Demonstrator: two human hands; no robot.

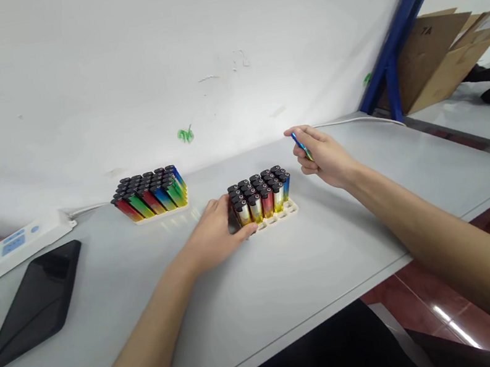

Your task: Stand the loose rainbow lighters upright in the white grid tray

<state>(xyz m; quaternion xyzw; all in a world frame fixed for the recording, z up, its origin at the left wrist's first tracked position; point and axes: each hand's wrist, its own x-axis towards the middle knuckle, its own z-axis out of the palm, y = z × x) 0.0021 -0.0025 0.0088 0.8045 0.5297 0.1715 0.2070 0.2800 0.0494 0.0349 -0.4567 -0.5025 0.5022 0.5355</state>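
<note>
My left hand (214, 232) grips the left side of a cream tray (294, 205), its thumb along the front edge and its fingers behind. Several lighters (267, 202) stand upright in the tray, black tops up, with shiny silver, red, blue and gold bodies. Along the tray's front and right corner, some slots hold no lighter. Up and to the right of the tray, my right hand (323, 154) is closed round a single blue and yellow-green lighter (301, 145), held tilted above the table. My fingers and thumb partly cover it.
A second tray (165, 214) packed with colourful lighters (150, 194) stands at the left, near the wall. Further left lie a black phone (34, 300) and a white power strip (31, 238). A blue metal frame (404, 13) and cardboard boxes (440, 57) are at the right.
</note>
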